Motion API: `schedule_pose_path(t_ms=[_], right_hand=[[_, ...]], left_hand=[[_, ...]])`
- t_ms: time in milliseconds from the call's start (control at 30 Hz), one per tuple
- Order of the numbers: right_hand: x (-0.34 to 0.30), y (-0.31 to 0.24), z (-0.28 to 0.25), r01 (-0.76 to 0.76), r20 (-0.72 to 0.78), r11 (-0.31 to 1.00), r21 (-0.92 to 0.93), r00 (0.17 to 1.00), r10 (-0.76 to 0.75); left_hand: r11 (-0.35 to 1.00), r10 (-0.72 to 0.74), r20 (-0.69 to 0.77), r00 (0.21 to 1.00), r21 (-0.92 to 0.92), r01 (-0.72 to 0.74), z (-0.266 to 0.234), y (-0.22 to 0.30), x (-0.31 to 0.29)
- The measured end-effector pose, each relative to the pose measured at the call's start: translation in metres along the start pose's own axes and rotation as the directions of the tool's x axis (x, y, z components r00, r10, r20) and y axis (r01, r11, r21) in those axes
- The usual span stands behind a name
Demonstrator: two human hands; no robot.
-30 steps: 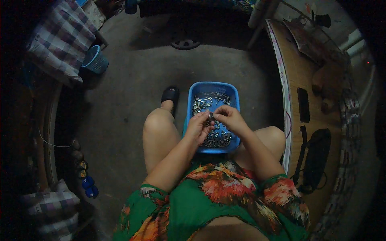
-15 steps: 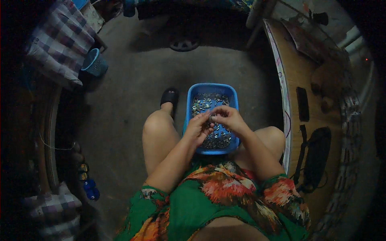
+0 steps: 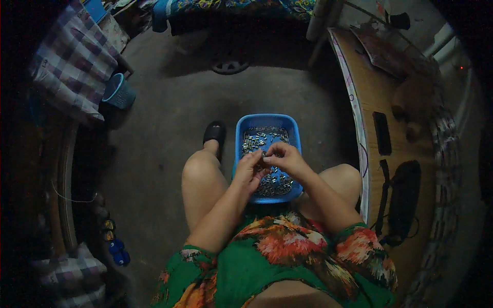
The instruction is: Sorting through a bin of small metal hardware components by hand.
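A blue plastic basket [image 3: 238,134] sits between my knees, with many short, shiny metal pieces [image 3: 252,143] spread over its bottom. Above its middle my two hands meet at the fingertips. My left hand [image 3: 249,172] pinches a small metal piece [image 3: 264,154] between thumb and forefinger, its other fingers curled in toward the palm. From the other side my right hand [image 3: 288,160] closes thumb and forefinger on the same spot. The piece is mostly covered by the fingers, so its exact shape cannot be made out.
To my right runs a wooden board [image 3: 371,177] bearing a dark flat object [image 3: 381,133] and a black bag [image 3: 405,197]. A small blue bin [image 3: 119,92] stands at the far left beside a checked cloth [image 3: 77,61]. Blue items [image 3: 118,251] lie on the floor at left.
The view has tilted, so the basket and floor things sit slightly lower in the picture. My fingers have shifted a little around the small piece; both hands remain together over the basket.
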State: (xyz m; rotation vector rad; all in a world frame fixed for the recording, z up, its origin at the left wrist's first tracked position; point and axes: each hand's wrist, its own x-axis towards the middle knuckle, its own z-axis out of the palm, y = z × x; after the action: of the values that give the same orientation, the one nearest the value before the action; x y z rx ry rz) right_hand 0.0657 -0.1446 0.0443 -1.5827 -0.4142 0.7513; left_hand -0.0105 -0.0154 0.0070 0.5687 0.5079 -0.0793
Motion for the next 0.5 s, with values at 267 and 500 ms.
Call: schedule_pose_path(t_ms=[267, 500], right_hand=[[0.012, 0.011, -0.024, -0.38, 0.245, 0.483, 0.789, 0.915, 0.319], [0.02, 0.049, -0.009, -0.544, 0.162, 0.583, 0.603, 0.799, 0.578]], left_hand=[[0.996, -0.016, -0.086, 0.996, -0.089, 0.009, -0.008, 0.002, 0.006], [0.99, 0.007, -0.096, 0.995, -0.141, -0.021, -0.008, 0.004, 0.006]])
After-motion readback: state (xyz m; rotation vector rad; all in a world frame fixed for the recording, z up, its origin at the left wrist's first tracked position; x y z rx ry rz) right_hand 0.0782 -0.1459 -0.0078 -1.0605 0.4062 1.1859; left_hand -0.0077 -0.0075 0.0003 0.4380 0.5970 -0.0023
